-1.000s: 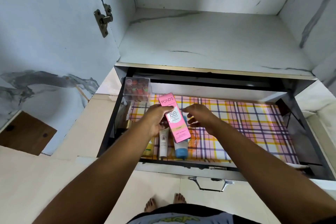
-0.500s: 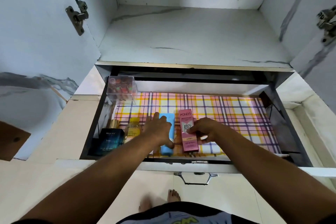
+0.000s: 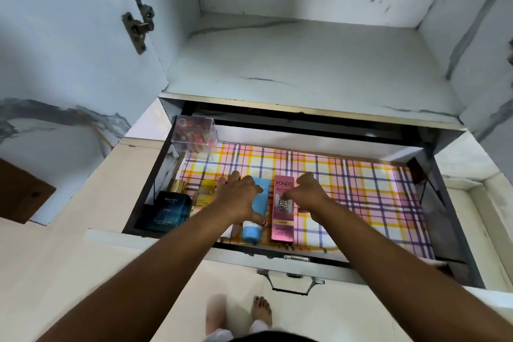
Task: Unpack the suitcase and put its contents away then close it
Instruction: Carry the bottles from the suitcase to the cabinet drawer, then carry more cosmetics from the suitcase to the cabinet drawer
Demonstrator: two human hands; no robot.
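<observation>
A person stands at an open cupboard, both arms reaching down into a pulled-out black-framed drawer (image 3: pixel 444 203) lined with a pink, yellow and purple checked paper sheet (image 3: pixel 361 189). The left hand (image 3: pixel 240 198) lies flat with its fingers spread over a light-blue plastic tube with a blue cap (image 3: pixel 254 226), its thumb touching the tube near the cap end. The right hand (image 3: pixel 309 194) hovers with its fingers curled downward beside a pink rectangular Pond's BB cream carton (image 3: pixel 282 219); whether the fingertips touch the carton cannot be told from this angle. The carton lies flat on the liner, just right of the tube and parallel to it, its printed face up.

To the left of the tube stands a small yellow Garnier bottle (image 3: pixel 204 196), partly hidden by the left wrist, and beside it a dark-blue square perfume bottle with a gold cap (image 3: pixel 170 212) in the front-left corner of the drawer. A clear plastic box holding small red and green items (image 3: pixel 194 134) sits in the rear-left corner.

Above the drawer, a bare white marble-patterned shelf (image 3: pixel 305 64) fills the cupboard, and a metal door hinge (image 3: pixel 138 25) shows on the open door at the left. A metal pull handle (image 3: pixel 290 282) hangs on the drawer's front. The person's bare feet (image 3: pixel 261 311) stand on a cream tiled floor (image 3: pixel 55 272) below.
</observation>
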